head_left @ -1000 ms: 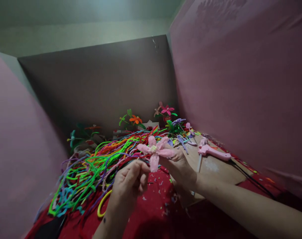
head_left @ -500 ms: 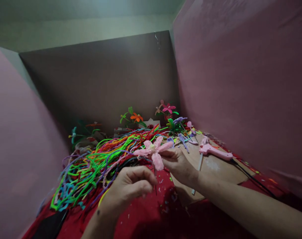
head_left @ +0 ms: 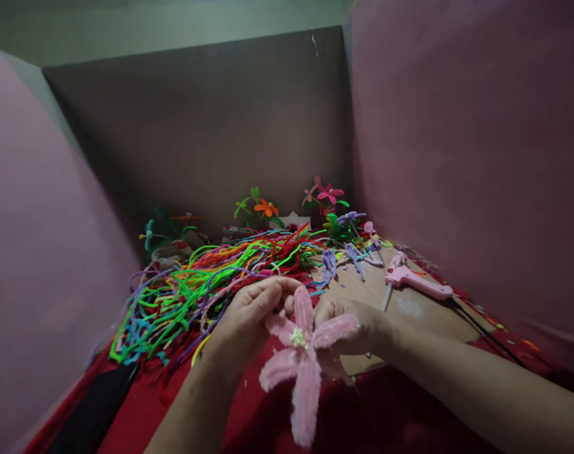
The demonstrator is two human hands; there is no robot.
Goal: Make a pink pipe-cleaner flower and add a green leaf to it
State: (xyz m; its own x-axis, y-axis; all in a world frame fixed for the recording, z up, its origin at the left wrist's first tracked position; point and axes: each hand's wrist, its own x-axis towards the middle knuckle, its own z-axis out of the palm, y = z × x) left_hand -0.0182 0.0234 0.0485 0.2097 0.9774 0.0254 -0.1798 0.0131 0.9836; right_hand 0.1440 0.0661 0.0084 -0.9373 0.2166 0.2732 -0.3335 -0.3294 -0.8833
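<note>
A pink pipe-cleaner flower (head_left: 307, 375) with a pale yellow centre faces me, its fuzzy petals spread. My right hand (head_left: 350, 325) is closed behind it, gripping it from the back; the fingertips are hidden by the petals. At the upper petal, my left hand (head_left: 249, 315) has its fingers curled in, the index finger against the petal's tip. Beyond my hands, a heap of many-coloured pipe cleaners (head_left: 192, 280) covers the red cloth (head_left: 249, 403). Purple pipe-cleaner pieces (head_left: 330, 265) lie just past my right hand.
A pink glue gun (head_left: 416, 282) with a black cord rests on a tan board (head_left: 423, 315) to the right. Finished pipe-cleaner flowers, including an orange one (head_left: 266, 207) and a hot-pink one (head_left: 331, 193), stand at the back. A black flat object (head_left: 95, 407) lies at front left.
The flower has come lower and closer, its face tipped toward me. My left hand has moved up to its upper petal. The whole view has shifted slightly.
</note>
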